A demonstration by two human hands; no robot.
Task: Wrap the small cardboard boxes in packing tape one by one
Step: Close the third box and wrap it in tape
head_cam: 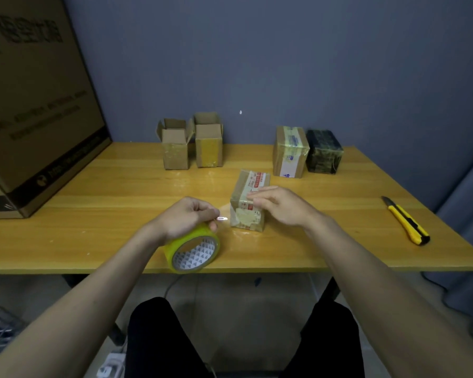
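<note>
A person's left hand point(187, 218) grips a tape roll point(193, 251), right hand point(277, 205) rests flat-fingered on a closed box point(247, 214); two open-flapped boxes point(175, 144) stand behind, contents unseen.

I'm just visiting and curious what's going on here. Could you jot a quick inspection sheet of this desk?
Surface: yellow wooden table.
Job's things: box in hand; tape roll; two open boxes; two wrapped boxes.
Clutter: utility knife; large carton.
Hands: left hand grips the tape roll; right hand presses on the box.
Cables: some under the table.
Surroundings: grey wall.
</note>
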